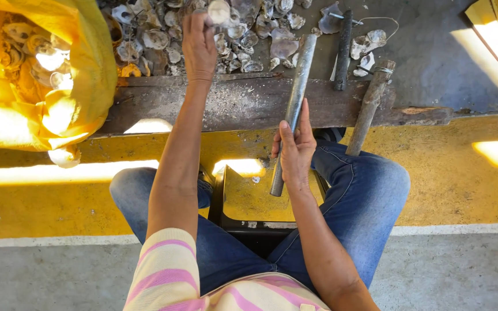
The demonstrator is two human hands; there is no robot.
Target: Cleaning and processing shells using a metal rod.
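left hand pinched on a shell above the shell pile. right hand wrapped round a metal rod, tip resting on the plank. risk: rod could glance off the curved shell onto the fingers.

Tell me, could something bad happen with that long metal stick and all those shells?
Maybe. The right hand holds the metal rod loosely near its lower end, so it might slip onto the knees. The left hand reaches among the jagged shells bare, so an edge could cut a finger.
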